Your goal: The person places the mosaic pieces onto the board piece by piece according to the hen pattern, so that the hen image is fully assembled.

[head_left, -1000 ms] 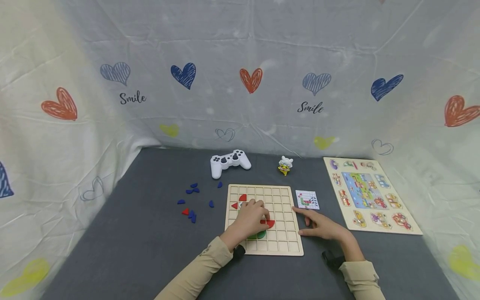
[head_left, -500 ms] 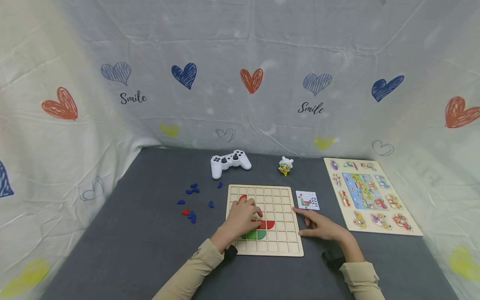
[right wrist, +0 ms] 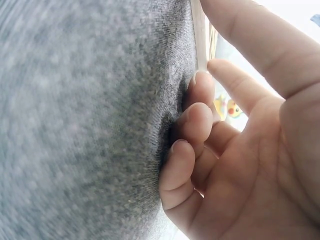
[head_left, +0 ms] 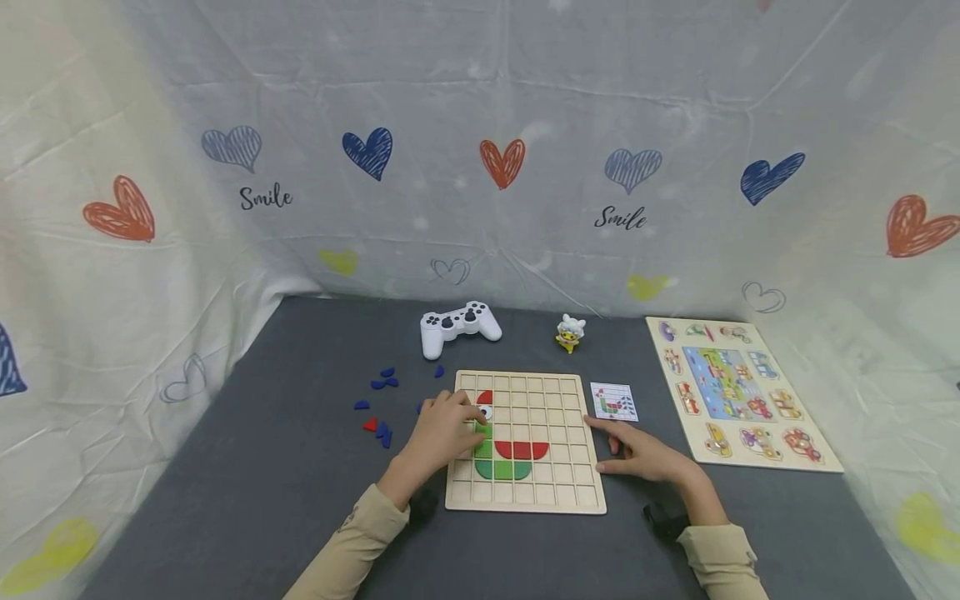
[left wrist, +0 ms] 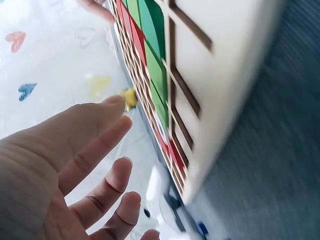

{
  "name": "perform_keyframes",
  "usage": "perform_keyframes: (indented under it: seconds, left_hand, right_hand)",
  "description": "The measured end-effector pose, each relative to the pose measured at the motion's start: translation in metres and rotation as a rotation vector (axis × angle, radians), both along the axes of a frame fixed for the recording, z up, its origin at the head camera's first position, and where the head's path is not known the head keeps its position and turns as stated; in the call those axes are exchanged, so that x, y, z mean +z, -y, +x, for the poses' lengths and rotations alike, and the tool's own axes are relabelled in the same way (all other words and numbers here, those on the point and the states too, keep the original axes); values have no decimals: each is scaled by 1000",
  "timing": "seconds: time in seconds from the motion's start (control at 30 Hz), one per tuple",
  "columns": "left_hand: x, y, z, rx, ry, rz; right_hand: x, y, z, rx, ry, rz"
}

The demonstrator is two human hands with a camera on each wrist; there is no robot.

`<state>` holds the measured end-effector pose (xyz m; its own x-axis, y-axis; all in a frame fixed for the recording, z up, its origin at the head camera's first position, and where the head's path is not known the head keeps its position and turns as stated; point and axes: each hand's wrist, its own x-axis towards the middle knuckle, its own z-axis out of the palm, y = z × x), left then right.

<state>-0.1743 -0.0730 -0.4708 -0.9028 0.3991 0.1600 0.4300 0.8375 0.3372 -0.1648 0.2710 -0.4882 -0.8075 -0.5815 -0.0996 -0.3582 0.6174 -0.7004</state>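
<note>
The board [head_left: 558,432] lies flat on the dark cloth [head_left: 225,500], between the two hands. It bears a row of red pieces [head_left: 522,450], green pieces [head_left: 503,470] and an eye piece [head_left: 486,412]. The left hand [head_left: 437,429] is over the board's left side, fingers loosely bent and parted; no piece is visible in its grasp. Whether a fingertip touches the board cannot be told. The right hand [head_left: 637,448] grips nothing: thumb and index finger are spread, tips at the board's right edge.

The step in hand is judged to be seating pieces in the cells. Recommended: leave the right tips against the edge to check sliding, press each piece at its middle, and carry the left palm high, since a brush could unseat neighbours. The loose blue pieces [head_left: 385,433] are thin and best pinched by their edges.

The head view alone shows the card [head_left: 614,402]. The left wrist view shows two red patches by the eye piece; the head view shows one. The right wrist view shows the other fingers curled against the cloth, largely hidden from the head.
</note>
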Motion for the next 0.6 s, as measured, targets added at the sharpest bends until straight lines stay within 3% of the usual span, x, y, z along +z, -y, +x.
perform_keyframes:
  seconds: [0.23, 0.6]
  left_hand:
    - [-2, 27, 1, 59, -33, -8]
    - [2, 71, 0, 101, -67, 28]
  right_hand:
    - [0, 0, -1, -1, 1, 5]
    - [-2, -1, -1, 0, -2, 0]
